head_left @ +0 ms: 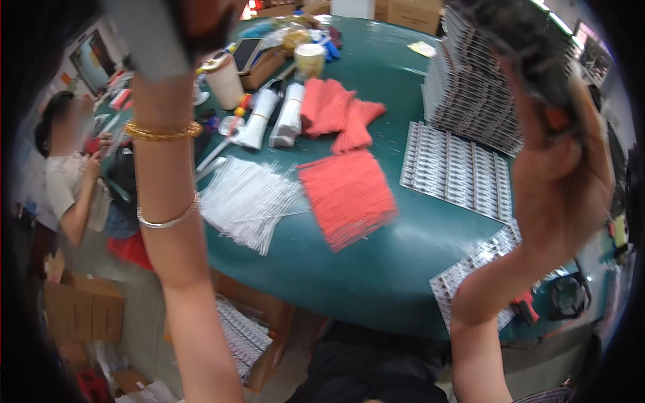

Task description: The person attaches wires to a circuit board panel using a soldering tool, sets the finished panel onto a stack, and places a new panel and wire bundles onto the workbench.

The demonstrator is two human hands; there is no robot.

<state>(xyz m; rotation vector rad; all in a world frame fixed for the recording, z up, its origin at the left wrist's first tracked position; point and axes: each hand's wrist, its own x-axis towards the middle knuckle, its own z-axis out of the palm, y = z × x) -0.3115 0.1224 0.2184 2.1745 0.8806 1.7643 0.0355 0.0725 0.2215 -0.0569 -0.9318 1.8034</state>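
Note:
Both my arms are raised close to the camera. My left hand is mostly hidden by a blurred grey and dark thing [151, 40]; its fingers cannot be made out. On that forearm [171, 258] are a gold bracelet [163, 131] and a silver bangle [168, 218]. My right hand [561, 178] is raised at the right, its fingers bent upward around a blurred black thing [537, 67] of unclear kind. Below and between the arms, a loose pile of thin white wires [248, 201] lies beside a pile of red wires [346, 195] on the green table [302, 262].
White wire bundles [259, 121] and red bundles [359, 124] lie behind the piles. Gridded panels stand in a tall stack [463, 80], with a flat panel [457, 168] before it. Cups, a phone [247, 54] and a screwdriver [238, 114] are far left. A co-worker [74, 161] sits left.

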